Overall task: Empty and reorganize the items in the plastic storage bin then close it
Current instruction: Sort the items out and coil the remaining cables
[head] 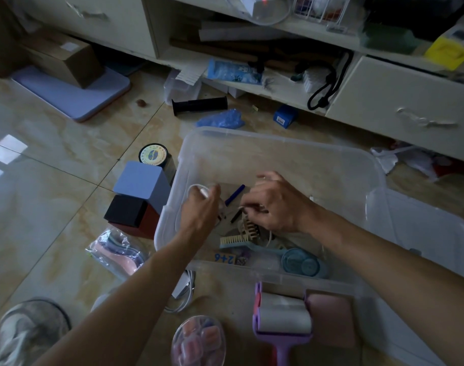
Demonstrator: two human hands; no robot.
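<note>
Mid-frame, a white cable (192,188) is gripped by the left hand (199,210) and pinched by the right hand (274,207) inside the half-emptied bin (278,143); the lid (423,233), at right, is off.

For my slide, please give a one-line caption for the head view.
Both hands, left and right, handle a white cable inside the clear plastic bin on the floor.

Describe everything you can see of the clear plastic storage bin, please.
The plastic storage bin is clear, rectangular with rounded corners, and stands open on the tiled floor. Both hands reach inside: the left hand holds a white cable, the right hand pinches something small. A comb, a hair claw and pens remain near its front wall.
</note>
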